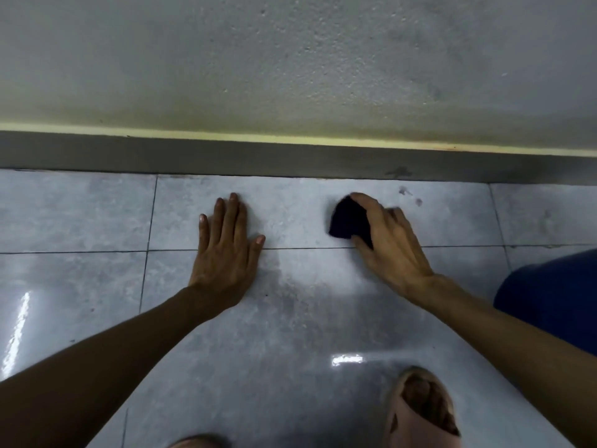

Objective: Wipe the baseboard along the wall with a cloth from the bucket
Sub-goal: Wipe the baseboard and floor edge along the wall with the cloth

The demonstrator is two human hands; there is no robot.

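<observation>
Head view, one frame. Two hands were in view, both down at the tiled floor (97, 215) in front of the wall (290, 59).

Left hand (226, 253): flat on the tile, palm down, fingers extended and close together, thumb out to the side. It gripped nothing.

Right hand (387, 240): clenched around one dark cloth (347, 221), bunched into a wad. The thumb and fingers wrapped its near and right sides; the cloth protruded to the left of the hand. Cloth sat at the floor, near the baseboard (193, 155) but apart from it, with a strip of bare tile between. Whether the cloth actually pressed on the tile could not be determined.

Baseboard: one continuous grey band along the foot of the wall, with a pale yellow strip along its top edge. One dark smudge (399, 172) was noted on it to the right of the cloth, and two small dark marks (410, 195) on the tile just below that.

Feet: one pink slipper (423, 412) at the bottom right, and a part of a second at the bottom edge, too cut off to identify. One blue-clothed knee (555, 292) at the right edge.

Floor glossy, with two bright glare patches.
</observation>
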